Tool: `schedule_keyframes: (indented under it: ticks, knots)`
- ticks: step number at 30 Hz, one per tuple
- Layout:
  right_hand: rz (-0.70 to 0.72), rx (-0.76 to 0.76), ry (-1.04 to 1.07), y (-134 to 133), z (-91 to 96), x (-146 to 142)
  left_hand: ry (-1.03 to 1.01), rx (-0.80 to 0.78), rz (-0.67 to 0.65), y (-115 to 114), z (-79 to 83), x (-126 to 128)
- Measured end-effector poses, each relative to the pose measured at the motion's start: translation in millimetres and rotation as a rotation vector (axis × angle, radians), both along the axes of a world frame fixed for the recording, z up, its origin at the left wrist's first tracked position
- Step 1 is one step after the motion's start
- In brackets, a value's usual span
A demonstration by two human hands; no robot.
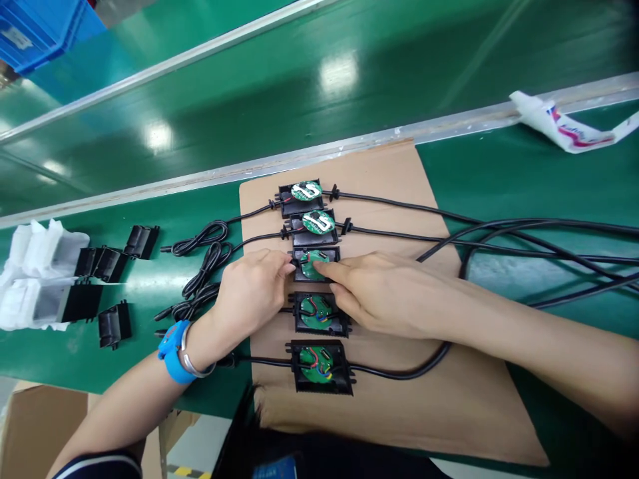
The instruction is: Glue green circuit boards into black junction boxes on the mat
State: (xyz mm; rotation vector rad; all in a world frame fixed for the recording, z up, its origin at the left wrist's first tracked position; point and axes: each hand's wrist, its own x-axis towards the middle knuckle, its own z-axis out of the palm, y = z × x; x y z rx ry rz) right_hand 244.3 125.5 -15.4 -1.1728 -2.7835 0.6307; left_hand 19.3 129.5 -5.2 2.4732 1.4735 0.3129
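Note:
A column of several open black plastic housings lies before me, each with a round green circuit board and black cables. At the middle housing (pixel 325 274), my right hand (pixel 384 289) rests a stretched index fingertip on the circuit board (pixel 308 261); its thumb stands apart below. My left hand (pixel 257 286) is pinched at that housing's left end, where a black cable (pixel 212 291) runs in under the fingers; the gripped part is mostly hidden. Nearer me, two housings (pixel 324 367) show boards with red, blue and yellow wires. In the two farther ones, boards (pixel 319 222) sit tilted, with white compound on them.
Brown cardboard (pixel 399 412) lies under the housings on the green bench. Black cables (pixel 524 226) stretch off to the right. Loose black covers (pixel 114 324) and white foam wrapping (pixel 44 249) are at left. A crumpled white wrapper (pixel 569 130) lies by the metal rail (pixel 359 140).

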Motion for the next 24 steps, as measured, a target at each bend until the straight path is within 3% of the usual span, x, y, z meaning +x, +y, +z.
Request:
schedule_keyframes:
  ticks: [3,11,16,24]
  knots:
    - [-0.005,-0.021,0.007,1,0.0,0,0.131,0.008,-0.023,3,2.2,4]
    - [-0.017,-0.04,-0.001,4,2.5,-2,0.512,-0.172,-0.068,21,18.0,23]
    - [-0.024,-0.081,-0.03,5,5.6,-3,0.606,-0.297,-0.142,32,31.5,30]
    - [-0.017,-0.089,-0.009,5,6.7,-2,0.681,-0.084,-0.126,21,23.5,31]
